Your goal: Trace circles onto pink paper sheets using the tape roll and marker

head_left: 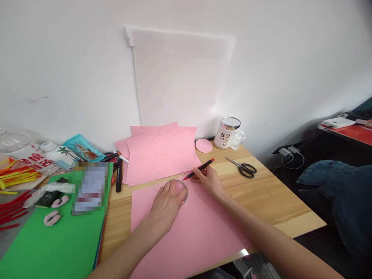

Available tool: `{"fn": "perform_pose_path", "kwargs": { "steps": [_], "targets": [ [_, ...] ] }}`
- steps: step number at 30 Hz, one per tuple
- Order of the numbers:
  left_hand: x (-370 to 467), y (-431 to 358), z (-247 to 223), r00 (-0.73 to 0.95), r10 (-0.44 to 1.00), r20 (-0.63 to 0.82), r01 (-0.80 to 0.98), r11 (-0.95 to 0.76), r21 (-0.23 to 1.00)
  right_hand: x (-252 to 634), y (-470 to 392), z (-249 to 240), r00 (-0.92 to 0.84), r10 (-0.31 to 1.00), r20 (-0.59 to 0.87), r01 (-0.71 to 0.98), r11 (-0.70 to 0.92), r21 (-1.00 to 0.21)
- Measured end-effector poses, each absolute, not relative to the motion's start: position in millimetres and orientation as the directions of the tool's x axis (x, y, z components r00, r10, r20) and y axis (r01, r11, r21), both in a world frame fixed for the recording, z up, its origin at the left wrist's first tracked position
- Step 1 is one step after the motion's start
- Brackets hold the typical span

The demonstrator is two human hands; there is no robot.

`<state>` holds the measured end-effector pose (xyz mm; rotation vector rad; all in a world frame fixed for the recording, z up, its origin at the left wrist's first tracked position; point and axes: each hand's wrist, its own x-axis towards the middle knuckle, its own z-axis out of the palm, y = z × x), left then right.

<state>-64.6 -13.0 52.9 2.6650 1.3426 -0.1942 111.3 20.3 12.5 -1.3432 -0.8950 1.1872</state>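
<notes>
My left hand (170, 203) presses a round, grey-rimmed disc (186, 192) down on a large pink sheet of paper (200, 232), with fingers bent over it. Pink shows through inside its rim; the hand hides most of it. A black-barrelled red marker (203, 169) is pinched in my right hand (209, 182), its red tip at the sheet's upper edge, right beside the disc. Behind lie more pink sheets (162, 147) with faint circles drawn on them. A cut-out pink paper circle (204, 145) lies at their right.
Black-handled scissors (245, 169) and a lidded white mug (226, 135) stand right on the wooden table (279, 205). Left are a black marker (119, 175), green paper (72, 240), a blurred-out object (90, 190), a bottle (55, 153) and pipe cleaners (17, 176).
</notes>
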Motion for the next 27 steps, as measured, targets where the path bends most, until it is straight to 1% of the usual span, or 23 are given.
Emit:
{"fn": "perform_pose_path", "kwargs": {
  "steps": [5,10,13,18,20,24,27],
  "targets": [
    [-64.2,-12.7,56.9,0.588,0.795,-0.151,0.809,-0.58,0.097,110.0,22.0,9.7,0.202,0.972,-0.118,-0.069,-0.106,-0.992],
    [-64.5,-10.5,62.4,0.604,0.776,-0.182,0.797,-0.582,0.163,114.7,18.1,7.9,0.213,0.971,-0.112,0.001,-0.115,-0.993],
    [-64.9,-9.6,62.3,0.602,0.779,-0.176,0.797,-0.573,0.19,118.7,7.2,10.4,0.243,0.964,-0.109,0.026,-0.119,-0.993],
    [-64.7,-9.1,60.8,0.589,0.786,-0.188,0.807,-0.561,0.184,117.3,-24.7,12.0,0.274,0.956,-0.105,0.046,-0.123,-0.991],
    [-65.0,-9.2,61.3,0.591,0.788,-0.172,0.804,-0.561,0.195,115.0,-39.0,12.5,0.253,0.962,-0.099,0.019,-0.108,-0.994],
    [-66.4,-9.4,60.5,0.61,0.782,-0.125,0.786,-0.579,0.217,117.7,-61.1,15.5,0.244,0.967,-0.066,-0.106,-0.041,-0.994],
    [-67.3,-9.5,58.9,0.61,0.782,-0.125,0.787,-0.581,0.209,125.6,-69.5,18.3,0.245,0.969,-0.03,-0.098,-0.006,-0.995]
  ]
}}
